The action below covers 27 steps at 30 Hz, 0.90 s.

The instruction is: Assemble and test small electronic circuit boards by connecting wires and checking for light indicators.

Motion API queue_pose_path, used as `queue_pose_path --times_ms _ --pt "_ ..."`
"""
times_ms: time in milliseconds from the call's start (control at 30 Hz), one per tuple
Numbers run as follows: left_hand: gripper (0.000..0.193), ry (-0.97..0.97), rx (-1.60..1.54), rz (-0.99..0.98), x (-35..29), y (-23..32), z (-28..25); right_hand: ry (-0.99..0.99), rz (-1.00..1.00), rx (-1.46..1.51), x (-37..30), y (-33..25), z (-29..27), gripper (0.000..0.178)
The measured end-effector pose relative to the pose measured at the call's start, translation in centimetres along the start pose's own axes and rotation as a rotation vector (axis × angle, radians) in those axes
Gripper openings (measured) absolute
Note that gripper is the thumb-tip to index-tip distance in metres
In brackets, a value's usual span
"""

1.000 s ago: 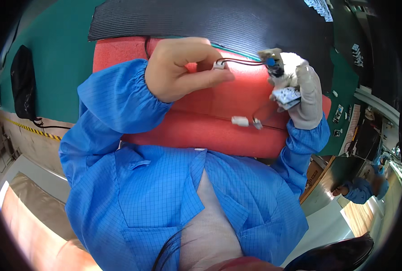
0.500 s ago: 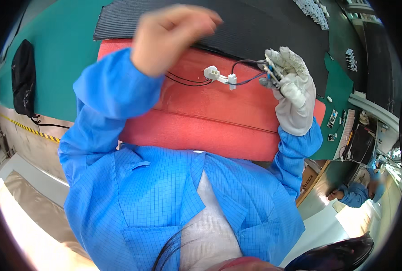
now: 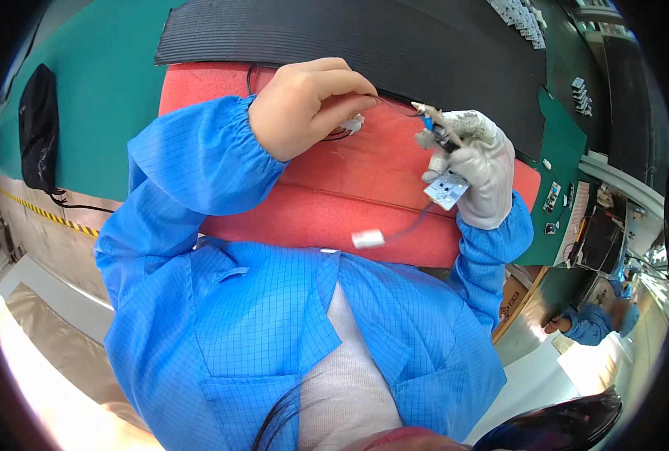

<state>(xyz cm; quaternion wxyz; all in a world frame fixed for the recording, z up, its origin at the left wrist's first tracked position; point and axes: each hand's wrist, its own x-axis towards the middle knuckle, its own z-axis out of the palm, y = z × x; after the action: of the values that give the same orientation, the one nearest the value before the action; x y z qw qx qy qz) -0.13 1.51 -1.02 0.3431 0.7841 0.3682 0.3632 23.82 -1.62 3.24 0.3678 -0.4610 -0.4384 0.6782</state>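
My bare left hand [image 3: 308, 105] is over the red foam pad [image 3: 334, 188], thumb and fingers pinched on a thin dark wire [image 3: 394, 105] that runs toward my right hand. My right hand [image 3: 477, 161], in a white glove with soiled fingertips, grips a small white circuit board [image 3: 447, 189]. A blue-and-black part with pale pieces [image 3: 438, 129] is held in the same fingers; its kind is unclear. From the board a wire trails to a white connector [image 3: 368, 239], blurred above the pad's near side. Mostly hidden behind my left fingers is a white plastic piece [image 3: 355, 122] with black wires.
A ribbed black mat [image 3: 334, 37] lies beyond the pad on a green table [image 3: 101, 113]. A black pouch [image 3: 40, 128] with a cord is at left. White parts [image 3: 518, 22] stand in rows at far right. Another person [image 3: 593, 323] sits at lower right.
My left hand has come down and right, closing on a wire. My right hand has turned, showing the circuit board's face, and the white connector now hangs toward me.
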Motion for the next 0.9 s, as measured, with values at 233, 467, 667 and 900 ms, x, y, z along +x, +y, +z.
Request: queue_pose_path --times_ms 233,467,667,900 --pt "0.009 0.052 -0.326 -0.167 -0.2 1.3 0.1 -0.088 -0.368 -0.196 -0.5 0.3 -1.8 0.040" --pt "0.016 0.034 -0.052 0.136 -0.6 1.1 0.4 -0.082 -0.462 -0.309 -0.8 -0.3 -2.9 0.033" --pt "0.020 0.022 0.037 0.241 -0.2 0.5 0.5 0.143 -0.248 -0.549 -1.2 -0.7 -3.1 0.034" --pt "0.017 0.009 0.063 0.260 -0.2 0.4 0.4 0.166 0.132 -0.169 0.1 -1.6 -2.0 0.032"
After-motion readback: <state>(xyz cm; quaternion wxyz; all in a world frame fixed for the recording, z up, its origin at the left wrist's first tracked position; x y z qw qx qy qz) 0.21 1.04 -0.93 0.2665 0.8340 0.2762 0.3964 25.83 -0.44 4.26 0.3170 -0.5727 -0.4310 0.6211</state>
